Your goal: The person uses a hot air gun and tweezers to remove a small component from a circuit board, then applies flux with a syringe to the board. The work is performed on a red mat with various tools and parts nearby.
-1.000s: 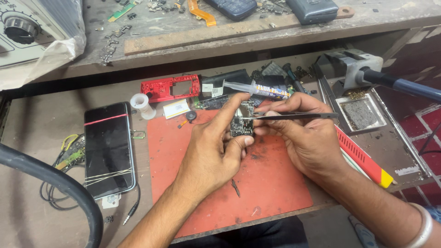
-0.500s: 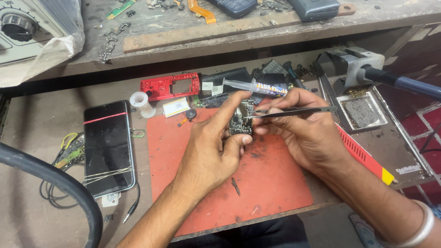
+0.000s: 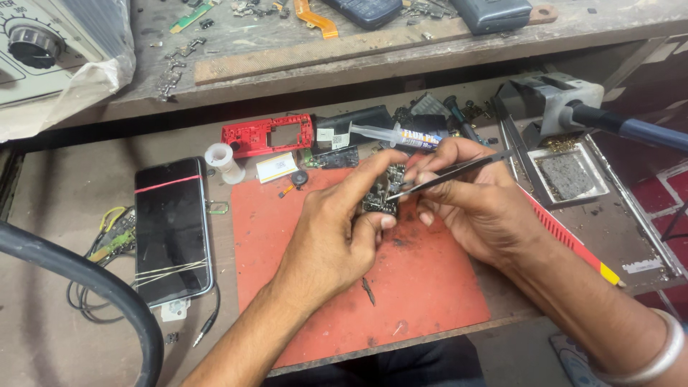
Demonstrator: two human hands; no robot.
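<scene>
Two hands: both are kept over the top middle of the red mat (image 3: pixel 401 301).
Left hand (image 3: pixel 333 240): closed around the small circuit board (image 3: pixel 380 195).
Right hand (image 3: pixel 476 204): pinched on the tweezers (image 3: pixel 448 174).
Change: the tweezer tips have been moved down onto the board; a tiny part is likely being worked on.
Nearby: a phone (image 3: pixel 172 229) is laid by the mat's left edge, a syringe (image 3: pixel 394 135) past its top edge.

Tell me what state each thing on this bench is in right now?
Left hand: gripping the small circuit board over the red mat.
Right hand: pinching tweezers, tips on the board.
Phone: face up, screen dark, bound with rubber bands.
Red phone frame: stripped, lying flat.
Syringe: lying on its side.
Soldering iron: resting in its stand.
</scene>
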